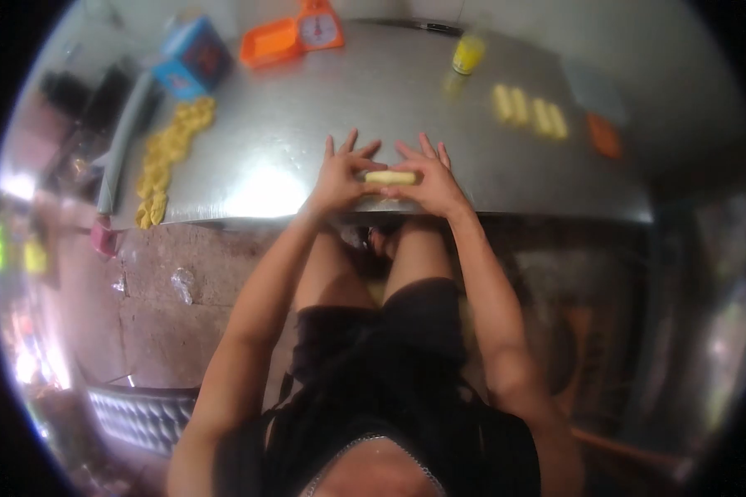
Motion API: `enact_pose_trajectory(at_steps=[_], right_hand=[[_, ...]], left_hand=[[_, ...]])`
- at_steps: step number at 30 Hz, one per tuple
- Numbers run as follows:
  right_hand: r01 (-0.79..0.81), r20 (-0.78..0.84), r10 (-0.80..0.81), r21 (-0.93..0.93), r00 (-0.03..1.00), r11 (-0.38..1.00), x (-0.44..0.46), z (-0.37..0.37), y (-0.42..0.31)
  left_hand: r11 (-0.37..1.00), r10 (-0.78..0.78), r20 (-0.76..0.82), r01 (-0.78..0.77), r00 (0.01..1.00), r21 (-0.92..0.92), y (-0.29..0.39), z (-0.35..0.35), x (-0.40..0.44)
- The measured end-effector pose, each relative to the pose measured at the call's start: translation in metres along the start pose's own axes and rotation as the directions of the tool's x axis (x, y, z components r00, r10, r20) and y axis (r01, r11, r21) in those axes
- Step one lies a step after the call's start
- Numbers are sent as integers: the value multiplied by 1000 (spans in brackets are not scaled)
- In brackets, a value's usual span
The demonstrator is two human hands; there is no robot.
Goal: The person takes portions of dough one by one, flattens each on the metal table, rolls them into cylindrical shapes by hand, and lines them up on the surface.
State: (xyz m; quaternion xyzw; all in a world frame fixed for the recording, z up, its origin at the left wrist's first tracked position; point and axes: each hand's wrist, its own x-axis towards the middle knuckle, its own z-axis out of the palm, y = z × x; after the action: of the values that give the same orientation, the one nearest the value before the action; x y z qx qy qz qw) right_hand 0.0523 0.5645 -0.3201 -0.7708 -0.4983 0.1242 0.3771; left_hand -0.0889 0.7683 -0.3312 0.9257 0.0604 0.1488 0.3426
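Between my two hands, near the front edge of the metal table (307, 99), lies a short pale yellow dough roll (391, 177). My left hand (340, 176) holds the roll's left end between thumb and index finger, its other fingers spread. At the right end, my right hand (433, 180) grips the roll in the same way, with its remaining fingers apart. Several similar pale dough rolls (518, 108) lie side by side at the right. Shaped yellow dough pieces (167, 149) form a long line along the table's left side.
An orange scale (319, 30) with an orange tray (270, 43) stands at the back, beside a blue box (192, 58). A yellow container (468, 55) is at the back right. An orange-brown flat object (604, 135) lies near the right end.
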Motion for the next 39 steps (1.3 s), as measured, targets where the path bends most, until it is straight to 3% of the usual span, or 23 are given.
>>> enact_pose_trajectory(at_steps=[3,7,8,10,13,17,21,28,30,34,36,39], right_hand=[[-7,-15,6,-31,1000,1000,3,5,6],[-9,-176,26,95,984,995,4,14,4],[-9,-177,25,94,984,996,-1,12,7],[-8,35,7,20,999,1000,-4,-5,-6],[14,-28,-15,-39,1000,999,-3,3,-3],[14,-136,-11,19,991,1000,-6,11,4],[50,0,-50,0,999,999,-9,-1,-5],[21,-131,-19,12,991,1000,-15,5,-10],[47,9,-47,-5,999,999,-17,-2,-10],[17,-19,-18,-25,1000,1000,-16,6,-9],[6,-114,-6,2,993,1000,-15,8,-13],[41,-18,-42,-15,999,999,-21,-2,-18]], left_hand=[[998,-30,46,33,998,-45,3,-2,2],[998,17,-106,-10,994,66,0,11,-1],[993,7,-66,1,998,116,-1,11,-3],[997,20,-18,-19,1000,76,4,3,-10],[1000,-4,59,2,998,31,7,4,-12],[999,-20,-114,23,993,28,15,11,-12],[998,38,-17,-37,999,60,22,-2,-12],[1000,5,-145,-2,989,24,21,9,-17],[1000,25,-14,-24,1000,14,19,0,-18],[998,-19,-28,20,999,57,22,5,-15],[997,7,-66,-2,998,75,23,6,-17],[995,37,-56,-32,998,91,26,4,-22]])
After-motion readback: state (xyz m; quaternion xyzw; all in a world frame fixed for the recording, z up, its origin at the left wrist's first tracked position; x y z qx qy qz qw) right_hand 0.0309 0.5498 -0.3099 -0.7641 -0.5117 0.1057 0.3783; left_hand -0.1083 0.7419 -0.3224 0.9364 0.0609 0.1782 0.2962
